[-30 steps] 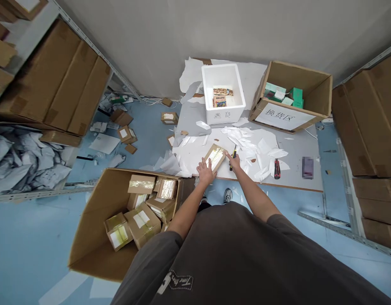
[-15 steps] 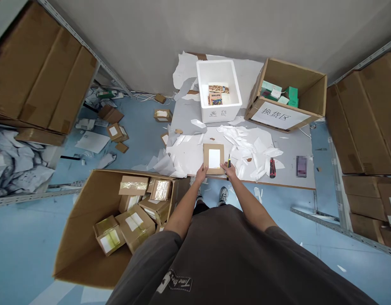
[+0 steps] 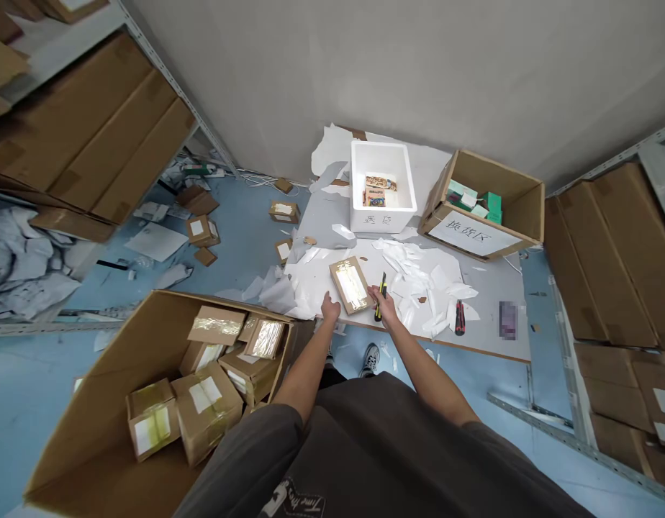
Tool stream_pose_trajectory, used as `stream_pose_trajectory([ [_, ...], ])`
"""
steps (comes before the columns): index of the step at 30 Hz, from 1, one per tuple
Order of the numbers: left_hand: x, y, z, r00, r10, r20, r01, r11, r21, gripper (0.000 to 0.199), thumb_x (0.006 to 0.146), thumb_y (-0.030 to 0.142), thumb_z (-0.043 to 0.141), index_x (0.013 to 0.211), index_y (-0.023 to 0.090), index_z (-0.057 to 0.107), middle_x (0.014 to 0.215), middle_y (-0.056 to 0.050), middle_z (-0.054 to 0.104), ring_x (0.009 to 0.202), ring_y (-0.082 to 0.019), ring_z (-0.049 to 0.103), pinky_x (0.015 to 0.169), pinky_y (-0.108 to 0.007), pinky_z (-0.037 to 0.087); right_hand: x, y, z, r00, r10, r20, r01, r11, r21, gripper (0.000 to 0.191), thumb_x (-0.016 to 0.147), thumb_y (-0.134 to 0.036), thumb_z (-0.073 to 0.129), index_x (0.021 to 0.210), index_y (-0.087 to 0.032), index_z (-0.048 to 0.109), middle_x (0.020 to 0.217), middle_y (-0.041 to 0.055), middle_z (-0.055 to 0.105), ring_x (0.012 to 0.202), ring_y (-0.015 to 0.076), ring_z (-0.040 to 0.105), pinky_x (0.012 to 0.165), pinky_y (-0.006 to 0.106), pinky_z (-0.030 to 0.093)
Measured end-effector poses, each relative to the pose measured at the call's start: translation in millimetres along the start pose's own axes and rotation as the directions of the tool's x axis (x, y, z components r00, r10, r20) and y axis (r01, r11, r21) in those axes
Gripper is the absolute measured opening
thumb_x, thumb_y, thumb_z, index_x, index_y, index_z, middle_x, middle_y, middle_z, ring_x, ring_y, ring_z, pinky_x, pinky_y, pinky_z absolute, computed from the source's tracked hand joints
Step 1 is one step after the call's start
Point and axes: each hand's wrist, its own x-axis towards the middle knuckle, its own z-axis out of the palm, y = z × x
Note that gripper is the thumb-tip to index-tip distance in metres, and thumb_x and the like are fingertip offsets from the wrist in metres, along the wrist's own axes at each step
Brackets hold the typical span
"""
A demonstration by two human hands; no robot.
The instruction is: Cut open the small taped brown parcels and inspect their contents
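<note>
A small cardboard box (image 3: 352, 285) with a white label rests tilted at the table's front edge. My right hand (image 3: 384, 305) is closed around a yellow and black utility knife (image 3: 381, 296), its fingertips at the box's right side. Just left of the box is my left hand (image 3: 331, 308), apart from it; whether its fingers are spread or curled is too small to tell. Strips of white paper (image 3: 402, 267) lie to the right of the knife.
Behind the box stand a white foam bin (image 3: 383, 221) and a labelled carton (image 3: 469, 237) with green boxes. A red and black tool (image 3: 460, 318) lies at the right. At the lower left, a large carton (image 3: 89, 403) holds several taped parcels.
My left hand has let go of the small box and moved slightly left. The box has turned at an angle. The view has shifted, showing more of the left shelf.
</note>
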Motion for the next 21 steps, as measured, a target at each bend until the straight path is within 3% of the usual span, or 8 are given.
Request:
stream_pose_trajectory([
  [3,15,8,-30.2,0.992,0.055,-0.117,-0.045,0.995,0.087,0.076,0.105,0.041,0.055,0.174,0.016,0.035,0.177,-0.020,0.041,0.161,-0.035,0.046,0.130,-0.053,0.043,2,0,4,0.999,0.040,-0.008,-0.040,0.999,-0.008,0.047,0.091,-0.064,0.067,0.120,-0.027,0.069,0.127,0.0129,0.081,0.124,0.0300,0.077,0.061,0.027,0.057],
  [4,21,12,-40.1,0.984,0.152,-0.093,-0.136,0.977,0.162,0.081,0.101,0.046,0.062,0.174,0.019,0.037,0.182,-0.017,0.033,0.166,-0.036,0.037,0.133,-0.052,0.038,3,0,2,0.999,0.048,-0.005,-0.048,0.999,0.003,0.044,0.092,-0.061,0.069,0.120,-0.027,0.069,0.129,0.0126,0.080,0.126,0.0300,0.076,0.061,0.027,0.057],
  [6,33,23,-55.6,0.942,0.313,0.121,-0.335,0.891,0.306,0.111,0.084,0.058,0.084,0.176,0.024,0.032,0.187,-0.013,0.017,0.171,-0.043,0.019,0.135,-0.056,0.034,5,-6,-4,0.998,0.065,0.013,-0.065,0.998,0.022,0.040,0.093,-0.056,0.071,0.119,-0.026,0.069,0.131,0.0124,0.080,0.128,0.0300,0.075,0.061,0.026,0.057],
  [9,47,38,-64.5,0.888,0.285,0.360,-0.427,0.800,0.422,0.140,0.066,0.068,0.095,0.179,0.027,0.024,0.188,-0.014,0.008,0.171,-0.053,0.008,0.130,-0.064,0.036,14,-22,-8,0.994,0.101,0.040,-0.101,0.995,0.000,0.041,0.096,-0.057,0.072,0.120,-0.025,0.065,0.116,0.0126,0.082,0.111,0.0295,0.081,0.058,0.027,0.058],
  [14,50,53,-63.1,0.902,0.134,0.410,-0.356,0.770,0.530,0.148,0.064,0.070,0.096,0.181,0.032,0.013,0.189,-0.011,0.000,0.169,-0.056,0.010,0.127,-0.066,0.039,47,-58,18,0.975,0.180,0.129,-0.143,0.956,-0.255,0.044,0.106,-0.067,0.058,0.124,-0.027,0.051,0.077,-0.0004,0.071,0.068,0.0235,0.078,0.057,0.030,0.059],
  [16,45,57,-65.2,0.905,0.090,0.416,-0.335,0.753,0.566,0.151,0.065,0.072,0.095,0.181,0.037,0.005,0.189,-0.006,-0.005,0.169,-0.055,0.010,0.127,-0.064,0.040,61,-69,35,0.969,0.168,0.180,-0.059,0.867,-0.495,0.037,0.113,-0.060,0.048,0.126,-0.026,0.051,0.075,-0.0017,0.071,0.067,0.0223,0.076,0.064,0.031,0.061],
  [19,38,63,-70.6,0.906,0.063,0.417,-0.325,0.736,0.594,0.150,0.068,0.073,0.093,0.180,0.042,-0.003,0.189,0.001,-0.011,0.170,-0.052,0.010,0.127,-0.060,0.042,76,-80,59,0.964,0.147,0.220,0.098,0.574,-0.813,0.031,0.117,-0.046,0.042,0.129,-0.020,0.055,0.086,0.0053,0.078,0.073,0.0231,0.077,0.077,0.031,0.060],
  [21,34,66,-73.1,0.909,0.064,0.413,-0.322,0.737,0.595,0.149,0.070,0.072,0.092,0.179,0.043,-0.004,0.189,0.002,-0.012,0.170,-0.052,0.010,0.127,-0.060,0.042,79,-83,70,0.964,0.141,0.224,0.153,0.394,-0.906,0.032,0.118,-0.041,0.041,0.132,-0.017,0.057,0.102,0.0134,0.081,0.083,0.0258,0.079,0.084,0.032,0.057],
])
